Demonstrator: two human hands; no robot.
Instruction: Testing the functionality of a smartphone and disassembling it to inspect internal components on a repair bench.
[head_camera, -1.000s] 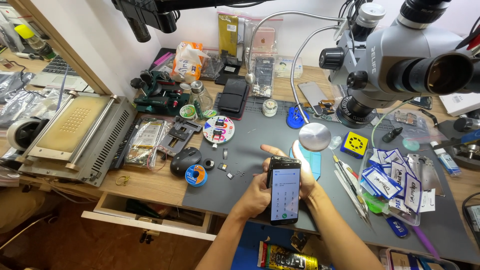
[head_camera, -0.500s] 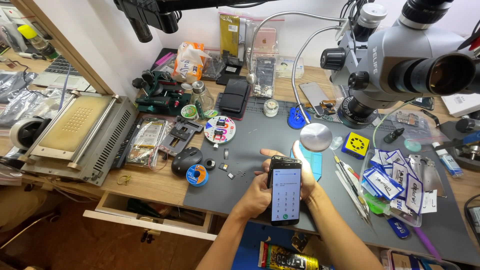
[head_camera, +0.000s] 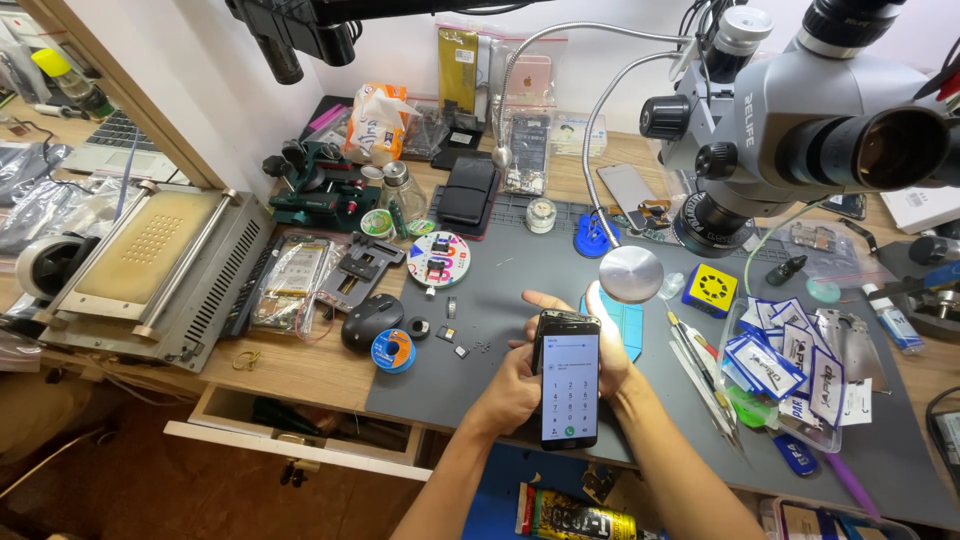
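View from the head camera over a repair bench. At lower centre of the frame both hands hold a smartphone (head_camera: 570, 385) upright above the grey work mat (head_camera: 500, 300), its lit screen showing a number keypad. The left hand (head_camera: 512, 388) wraps the phone's left edge, fingers curled behind the case and the thumb lying along the side; the right hand (head_camera: 610, 350) cups the right edge and back, with fingertips showing above the top left corner. Both grips are closed around the phone, neither hand spread. The step in hand appears to be a check of the handset with its keypad screen open; no digit is being pressed at this instant. The next move would probably call for one thumb to leave the edge and tap the keys while the other hand keeps the phone steady. Both forearms rise from the bottom edge and converge on the phone. Nearby: a round metal disc (head_camera: 631, 273) on a bent arm just above the hands, a black mouse (head_camera: 372, 321) to the left, tweezers (head_camera: 700, 365) to the right, and a microscope (head_camera: 800, 110) at upper right.
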